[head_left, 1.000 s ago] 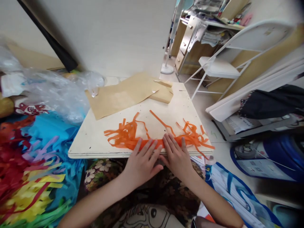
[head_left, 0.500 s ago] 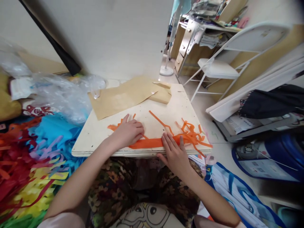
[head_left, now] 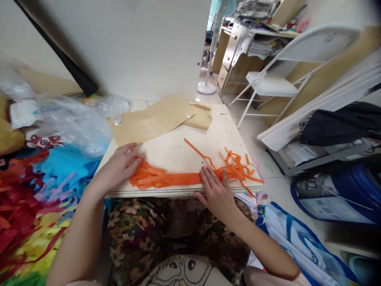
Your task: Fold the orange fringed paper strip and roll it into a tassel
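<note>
Our fingers (head_left: 205,176) on the right hand (head_left: 216,192) lie flat and slightly spread, pressing the orange paper fringe (head_left: 169,178) against the table (head_left: 178,149) near its front edge. The left hand (head_left: 117,169) rests on the left end of the same fringe, with its fingers (head_left: 132,162) bent and close together. We cannot tell whether they pinch any strips beneath them.

The fringe runs along the near edge of the table from one hand to the other and on past the right hand. Between our hands the strips lie gathered into one flat, fairly straight band, so we judge that stretch to be smoothed. To the right of the right hand the strips curl and cross in a loose tangle (head_left: 238,169). One long strip (head_left: 198,151) strays up across the bare wood, so that end looks unsorted.

A sheet of brown paper (head_left: 151,121) lies at the far side of the table. Crumpled clear plastic (head_left: 74,119) sits beside the table on the left. Below it is a heap of red, blue, yellow and green fringes (head_left: 32,198). A white folding chair (head_left: 269,83) stands well apart on the right.
</note>
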{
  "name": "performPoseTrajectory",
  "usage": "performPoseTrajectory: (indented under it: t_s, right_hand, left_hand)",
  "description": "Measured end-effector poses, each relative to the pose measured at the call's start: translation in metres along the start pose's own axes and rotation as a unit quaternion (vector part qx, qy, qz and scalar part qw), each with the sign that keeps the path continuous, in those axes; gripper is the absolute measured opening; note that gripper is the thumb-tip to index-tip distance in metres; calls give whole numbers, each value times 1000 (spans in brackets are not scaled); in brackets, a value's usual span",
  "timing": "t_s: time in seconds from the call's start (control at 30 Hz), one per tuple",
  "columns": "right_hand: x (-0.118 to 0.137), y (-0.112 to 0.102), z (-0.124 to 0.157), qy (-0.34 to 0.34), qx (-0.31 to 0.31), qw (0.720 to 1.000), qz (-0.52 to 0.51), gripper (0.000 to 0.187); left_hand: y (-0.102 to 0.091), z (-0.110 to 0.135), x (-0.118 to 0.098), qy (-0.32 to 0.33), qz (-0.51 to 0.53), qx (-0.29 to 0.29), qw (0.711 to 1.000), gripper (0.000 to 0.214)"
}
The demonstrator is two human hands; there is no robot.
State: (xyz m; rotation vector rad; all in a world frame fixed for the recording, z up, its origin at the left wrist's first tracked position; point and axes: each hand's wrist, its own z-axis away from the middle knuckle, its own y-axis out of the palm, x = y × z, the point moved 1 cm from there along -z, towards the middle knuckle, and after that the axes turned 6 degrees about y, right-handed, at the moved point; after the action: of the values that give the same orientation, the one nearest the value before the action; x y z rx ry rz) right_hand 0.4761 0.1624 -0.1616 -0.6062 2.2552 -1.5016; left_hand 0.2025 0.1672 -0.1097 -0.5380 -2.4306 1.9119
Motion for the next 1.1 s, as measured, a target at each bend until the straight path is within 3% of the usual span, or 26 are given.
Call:
performPoseTrajectory:
  t_s: [0.03, 0.1, 0.13, 0.17, 0.2, 0.23, 0.3, 0.4, 0.53, 0.73, 0.87, 0.97, 1.1]
  right_hand:
    - [0, 0, 0, 1, 1, 1000, -1, 57]
    - [0, -1, 0, 3, 2, 1000, -2, 57]
    - [0, -1, 0, 3, 3, 1000, -2, 57]
    - [0, -1, 0, 2, 3, 1000, -3, 57]
    - [0, -2, 0, -1, 3, 1000, -3, 56]
    - [0, -2, 0, -2, 4, 1000, -3, 55]
    - [-1, -2, 0, -3, 4, 1000, -5, 54]
    - [-1, -2, 1, 0, 7, 1000, -12, 54]
    - [1, -5, 2, 21, 22, 999, -23, 56]
    - [2, -14, 4, 60, 38, 996, -45, 54]
    - [6, -17, 5, 90, -38, 995, -14, 54]
    - [16, -17, 4, 28, -112, 993, -12, 34]
    - [25, -16, -4, -53, -67, 992, -91, 19]
  left_hand:
    - [-1, 4, -11, -31, -45, -69, 996, 26]
    - [1, 12, -44, -60, -124, -244, 960, 24]
    - [8, 16, -64, 2, -130, -283, 950, 25]
    - [17, 18, -84, 132, -129, -290, 939, 24]
    - [28, 20, -101, 244, -118, -243, 932, 23]
    - [40, 21, -114, 275, -110, -222, 929, 23]
    - [60, 21, -125, 289, -109, -187, 933, 21]
    - [75, 21, -117, 260, -118, -173, 943, 21]
    - [69, 26, -105, 237, -109, -183, 948, 19]
    - [59, 28, -117, 200, -86, -160, 963, 19]
    - [60, 26, -120, 183, -89, -168, 964, 18]
    - [61, 25, -120, 190, -99, -153, 965, 16]
    - [61, 24, -116, 199, -108, -138, 964, 15]
